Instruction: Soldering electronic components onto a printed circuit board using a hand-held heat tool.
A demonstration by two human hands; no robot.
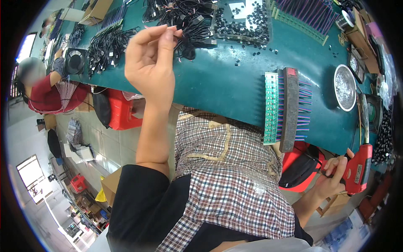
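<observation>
My left hand (150,63) is raised over the bench beside a heap of black cables (195,31). Its thumb and index finger are pinched together; whatever lies between them is too small to make out. Down at the right, my right hand (333,174) grips a red soldering gun (357,172), its metal tip pointing up past the bench edge. Between the hands, a green circuit board strip (270,109) lies at the front edge. Blue and red wires stretch from it under a dark metal bar (289,111) with a red mark on its end.
A clear tray (241,35) holds many small black parts, some spilled beside it. More wired boards (302,25) lie at the back right. A metal bowl (345,88) and a solder reel (345,20) stand right. At far left, a person in red (46,90) sits by a fan (75,61).
</observation>
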